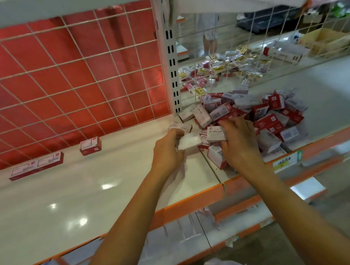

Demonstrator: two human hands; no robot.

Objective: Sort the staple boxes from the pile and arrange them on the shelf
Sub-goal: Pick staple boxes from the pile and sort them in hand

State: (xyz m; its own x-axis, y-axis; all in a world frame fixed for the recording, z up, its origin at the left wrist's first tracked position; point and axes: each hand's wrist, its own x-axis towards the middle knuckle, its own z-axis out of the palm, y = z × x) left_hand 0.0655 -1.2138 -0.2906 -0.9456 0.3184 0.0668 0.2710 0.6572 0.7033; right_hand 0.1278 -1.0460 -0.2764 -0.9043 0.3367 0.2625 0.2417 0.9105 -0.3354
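Note:
A pile of red and white staple boxes (pixel 258 116) lies on the white shelf (pixel 91 190), right of the slotted upright. My left hand (pixel 168 151) holds a white box (pixel 189 142) at the pile's left edge. My right hand (pixel 240 142) grips a white box marked STAPLES (pixel 214 133) on the near side of the pile. Against the red mesh back stand a single red box (pixel 90 146) and, further left, a low row of boxes (pixel 36 165).
A white wire grid (pixel 73 77) backs the shelf. Behind the grid on the right lie more small boxes (pixel 217 69) and a cardboard carton (pixel 327 41). The shelf has an orange front edge (pixel 185 206) with a yellow price tag (pixel 286 161). Another shelf sits below.

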